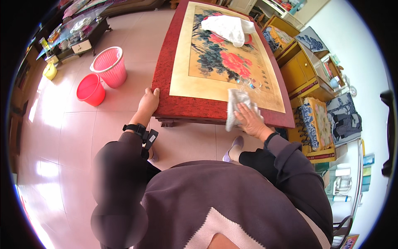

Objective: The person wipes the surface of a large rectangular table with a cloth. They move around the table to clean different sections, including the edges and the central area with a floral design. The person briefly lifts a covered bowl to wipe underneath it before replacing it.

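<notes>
A table with a dark red border [192, 107] stands before me, its top bearing a painting of red peonies [235, 63] with dark leaves. My right hand [249, 119] presses a whitish cloth [238, 101] against the near edge, right of the middle. Part of the cloth hangs over that edge. Just beyond it lie clear round objects [245, 80], perhaps glass; their kind is hard to tell. My left hand [149, 101] rests on the table's near left corner, fingers curled at the edge. Farther up the table, a white cloth [228, 28] covers most of a red dish or basin [248, 39].
Left of the table, a red bucket [90, 90] and a pink ribbed bin [110, 67] stand on the tiled floor [77, 130]. Wooden chairs with patterned cushions [317, 123] and a wooden cabinet [300, 67] line the right wall. A glass-topped low table [70, 29] is farther left.
</notes>
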